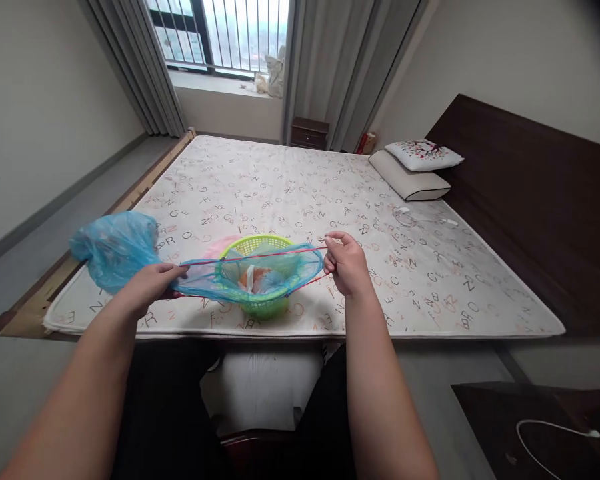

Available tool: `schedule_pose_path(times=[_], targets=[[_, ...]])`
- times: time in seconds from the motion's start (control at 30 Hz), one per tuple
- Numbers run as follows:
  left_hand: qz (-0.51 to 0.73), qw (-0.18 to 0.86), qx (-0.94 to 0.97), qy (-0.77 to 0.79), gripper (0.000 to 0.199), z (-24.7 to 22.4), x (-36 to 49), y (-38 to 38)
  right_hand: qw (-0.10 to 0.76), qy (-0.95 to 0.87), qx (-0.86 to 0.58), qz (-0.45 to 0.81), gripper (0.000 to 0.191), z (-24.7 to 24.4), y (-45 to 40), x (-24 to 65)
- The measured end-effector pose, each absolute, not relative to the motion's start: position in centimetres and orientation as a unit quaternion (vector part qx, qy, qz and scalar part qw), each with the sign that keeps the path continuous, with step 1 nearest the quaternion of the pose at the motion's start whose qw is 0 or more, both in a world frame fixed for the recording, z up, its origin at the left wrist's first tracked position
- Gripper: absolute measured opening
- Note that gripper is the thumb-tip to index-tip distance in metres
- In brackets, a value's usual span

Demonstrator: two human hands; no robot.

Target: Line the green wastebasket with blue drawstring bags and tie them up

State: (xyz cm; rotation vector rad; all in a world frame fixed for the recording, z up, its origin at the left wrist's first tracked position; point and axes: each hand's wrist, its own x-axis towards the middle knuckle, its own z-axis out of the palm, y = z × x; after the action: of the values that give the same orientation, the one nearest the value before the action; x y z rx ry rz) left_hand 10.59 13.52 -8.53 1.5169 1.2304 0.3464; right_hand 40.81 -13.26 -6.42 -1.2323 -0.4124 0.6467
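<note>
A translucent blue drawstring garbage bag (123,250) is stretched sideways between my two hands, its puffed body lying to the left. My left hand (155,283) is closed on the gathered neck of the bag. In my right hand (347,261), the pinched fingers hold the red drawstring, pulled taut from the bag's mouth. Behind and below the stretched plastic stands a yellow-green plastic basket (263,241), with orange and white items showing dimly inside. Something pink and sheer (225,247) lies at the basket's left side.
The basket stands on a letter-patterned mattress (285,180). Two pillows (423,157) and a white cable (405,215) lie at the right, near the dark headboard (520,173). A small nightstand (309,132) is by the curtains. Another white cable (555,427) lies lower right.
</note>
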Motion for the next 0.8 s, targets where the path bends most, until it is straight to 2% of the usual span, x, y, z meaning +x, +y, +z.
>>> schedule_pose_path(times=[0.1,0.2,0.27,0.4,0.53,0.63,0.73,0.8], targets=[[0.152,0.569,0.602,0.539,0.030,-7.7,10.6,13.3,0.767,-0.200,-0.509,0.335,0.038,-5.6,-14.3,40.9],[0.263,0.494,0.595,0.578,0.030,-7.6,11.2,13.0,0.787,-0.212,-0.461,0.352,0.041,-5.3,-15.0,41.0],[0.278,0.479,0.596,0.582,0.033,-7.8,11.5,12.8,0.798,-0.215,-0.444,0.346,0.041,-5.5,-15.1,41.2],[0.239,0.540,0.587,0.554,0.040,-8.2,11.5,12.3,0.850,-0.181,-0.413,0.271,0.039,-6.4,-15.0,41.7],[0.295,0.560,0.579,0.514,0.054,-8.7,11.7,11.5,0.885,-0.158,-0.377,0.223,0.037,-7.0,-15.0,42.4],[0.303,0.582,0.574,0.490,0.051,-8.7,12.0,11.0,0.893,-0.126,-0.389,0.189,0.035,-7.1,-15.3,42.6],[0.322,0.529,0.630,0.468,0.049,-7.3,12.5,10.3,0.898,-0.085,-0.393,0.176,0.032,-6.7,-15.5,42.5],[0.293,0.471,0.695,0.458,0.052,-5.5,12.8,9.5,0.901,-0.096,-0.376,0.192,0.031,-6.3,-15.4,42.0]])
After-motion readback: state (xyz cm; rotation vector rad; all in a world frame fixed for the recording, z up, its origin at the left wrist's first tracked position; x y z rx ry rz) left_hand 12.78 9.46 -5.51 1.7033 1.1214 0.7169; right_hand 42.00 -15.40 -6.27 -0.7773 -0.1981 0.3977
